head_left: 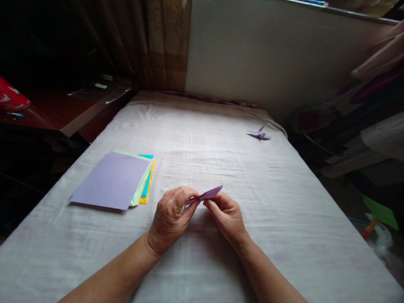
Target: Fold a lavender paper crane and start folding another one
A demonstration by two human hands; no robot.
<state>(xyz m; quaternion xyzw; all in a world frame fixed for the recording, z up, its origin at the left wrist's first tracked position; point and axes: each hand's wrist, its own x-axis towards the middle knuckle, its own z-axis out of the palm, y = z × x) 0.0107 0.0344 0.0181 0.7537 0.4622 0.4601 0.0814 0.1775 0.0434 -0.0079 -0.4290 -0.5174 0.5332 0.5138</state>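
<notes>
A small piece of folded purple paper (212, 192) is held just above the cloth, its pointed end tilted up to the right. My left hand (173, 212) pinches its left end between thumb and fingers. With thumb and fingertips closed, my right hand (227, 216) grips its lower right edge. The fingers hide part of the folds. A folded purple paper crane (260, 134) rests farther off at the right. Left of my hands lies a stack of square paper sheets (109, 181), purple on top, with green, blue and yellow edges showing.
A white cloth (189, 143) covers the surface under my hands. At the left stands a reddish wooden table (59, 113) bearing a clear plastic bag (102, 90) and a red object (11, 96). Behind are a brown curtain (158, 38) and a pale wall (246, 46). Clothes hang at right.
</notes>
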